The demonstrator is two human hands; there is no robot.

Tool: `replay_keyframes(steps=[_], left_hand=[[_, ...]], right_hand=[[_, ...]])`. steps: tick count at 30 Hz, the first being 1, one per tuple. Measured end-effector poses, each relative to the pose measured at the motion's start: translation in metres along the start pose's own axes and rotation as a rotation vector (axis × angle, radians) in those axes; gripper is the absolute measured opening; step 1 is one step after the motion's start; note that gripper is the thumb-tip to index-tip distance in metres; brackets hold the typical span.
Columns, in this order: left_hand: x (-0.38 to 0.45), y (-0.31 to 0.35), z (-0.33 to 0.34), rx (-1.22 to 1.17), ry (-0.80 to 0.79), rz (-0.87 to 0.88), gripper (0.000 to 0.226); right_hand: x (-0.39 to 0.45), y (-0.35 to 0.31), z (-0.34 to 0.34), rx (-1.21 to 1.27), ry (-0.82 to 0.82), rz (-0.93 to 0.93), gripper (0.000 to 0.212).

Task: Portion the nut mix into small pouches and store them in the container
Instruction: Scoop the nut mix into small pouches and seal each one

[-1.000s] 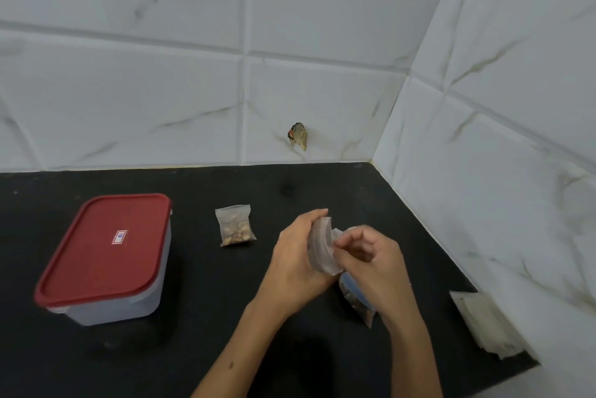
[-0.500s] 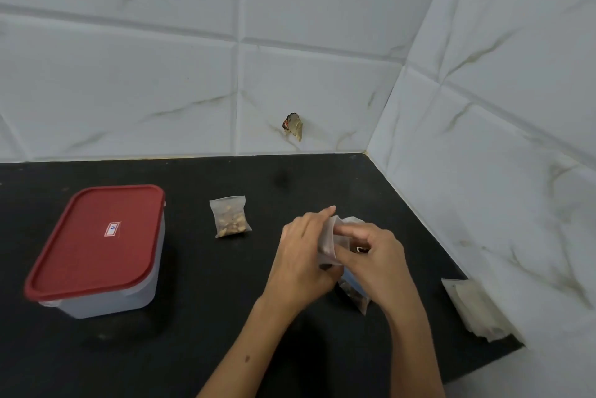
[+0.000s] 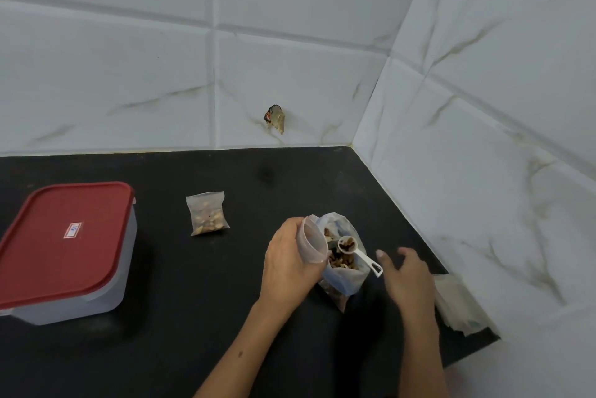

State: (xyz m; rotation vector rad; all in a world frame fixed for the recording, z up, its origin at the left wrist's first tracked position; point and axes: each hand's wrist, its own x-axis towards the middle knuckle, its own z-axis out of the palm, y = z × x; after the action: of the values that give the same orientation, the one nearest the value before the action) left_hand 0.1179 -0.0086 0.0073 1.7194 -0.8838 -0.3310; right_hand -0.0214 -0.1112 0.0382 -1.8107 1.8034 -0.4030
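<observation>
far left on the black tabletop [image 3: 167, 317]: a clear container [image 3: 96, 297] with its red lid [image 3: 64, 239] pressed on, a small white label in the lid's middle. to its right, well apart and lying flat: a small filled pouch [image 3: 208, 213], clear plastic, nuts bunched toward its lower end. behind it on the white marble-look wall tile [image 3: 129, 75]: a small brownish scrap [image 3: 276, 118] stuck just above the tabletop's back edge.

right of centre: left hand [image 3: 288, 263], fingers curled round an empty small pouch [image 3: 312, 242], gripping it upright with the mouth held open and turned toward the right. touching that pouch on its right side: the large nut mix bag [image 3: 343, 278], open at the top, standing slumped on the tabletop, nuts visible inside. in the bag's mouth: a white measuring scoop [image 3: 358, 252], bowl loaded with nut pieces, handle sticking out over the bag's right edge.

just right of the scoop handle: right hand [image 3: 406, 273], released and grasping nothing, fingers loosely spread, thumb tip near the handle end but apart from it; blurred, so finer finger detail unclear. both forearms bare, entering from the bottom edge.

farthest right, against the side wall at the tabletop's corner: a flat stack of spare pouches [image 3: 458, 307], partly behind the right wrist.
</observation>
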Motion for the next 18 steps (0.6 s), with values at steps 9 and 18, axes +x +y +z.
replay_keyframes(steps=[9, 18], left_hand=[[0.016, -0.004, 0.024, 0.065, -0.001, -0.302, 0.056], [0.013, 0.005, 0.049, 0.063, 0.059, -0.443, 0.044]], right_hand=[[0.036, 0.003, -0.004, -0.121, -0.133, -0.101, 0.013], [0.064, 0.001, -0.009, -0.235, -0.388, -0.088, 0.014]])
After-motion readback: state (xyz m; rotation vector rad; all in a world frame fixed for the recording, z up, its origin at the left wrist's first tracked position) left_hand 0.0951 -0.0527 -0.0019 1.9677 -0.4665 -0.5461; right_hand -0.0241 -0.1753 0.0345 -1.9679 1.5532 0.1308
